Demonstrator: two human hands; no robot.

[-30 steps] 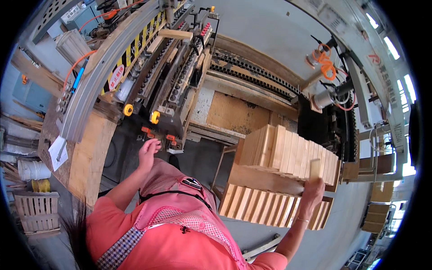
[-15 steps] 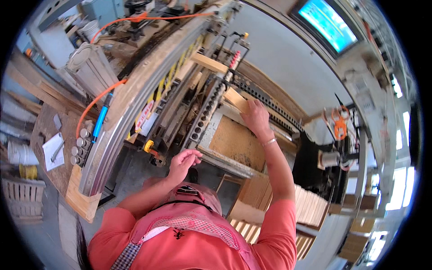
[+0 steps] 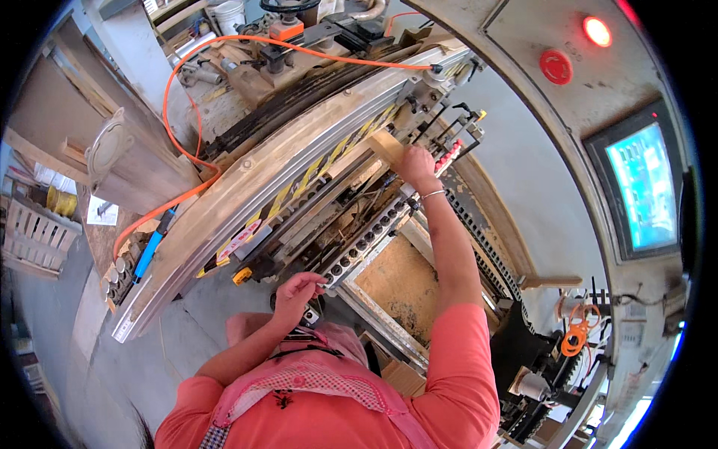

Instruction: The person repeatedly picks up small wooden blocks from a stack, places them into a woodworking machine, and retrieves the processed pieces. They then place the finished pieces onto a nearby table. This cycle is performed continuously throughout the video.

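Note:
My right hand (image 3: 416,166) reaches far over the machine, its fingers closed on the end of a short, light wooden block (image 3: 387,147). The block lies across the gap between the yellow-and-black striped guide and the rail of black rollers (image 3: 360,245). Whether it rests fully on the machine I cannot tell. Closer to me, my left hand (image 3: 294,298) has its fingers drawn together in a pinch beside the near end of that rail. What is between those fingertips, if anything, is too small to make out.
An orange hose (image 3: 173,97) loops over the curved machine beam at left, near a blue tool (image 3: 153,245). A dusty tray (image 3: 404,288) sits right of the rollers. At right are a lit screen (image 3: 643,187), a red button (image 3: 556,66) and an orange-handled tool (image 3: 574,338).
My view has swung, bringing the red button and light into sight. My right hand has moved farther out and left across the roller rail. My left hand's fingers have come to the rail's near end.

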